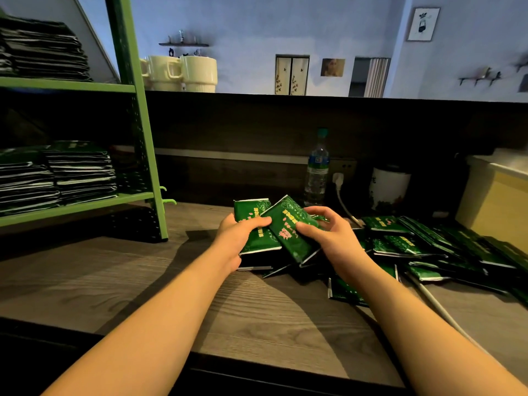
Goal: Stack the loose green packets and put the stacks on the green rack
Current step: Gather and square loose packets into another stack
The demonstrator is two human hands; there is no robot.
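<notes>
My left hand [238, 237] grips a small stack of green packets [258, 240] at the middle of the wooden counter, thumb on top. My right hand [331, 234] holds one tilted green packet [291, 228] that lies across the top of that stack. Several loose green packets [423, 244] sprawl in a heap to the right of my hands. The green rack [137, 138] stands at the left, and finished packet stacks [77, 172] fill its lower shelf; more stacks [43, 47] sit on the shelf above.
A water bottle [317, 170] and a white jar [388, 187] stand behind the heap by a wall socket. A white cable [437, 304] runs across the counter under the packets. A yellow box [494, 207] sits at far right. Cream mugs [183, 72] rest on the back ledge.
</notes>
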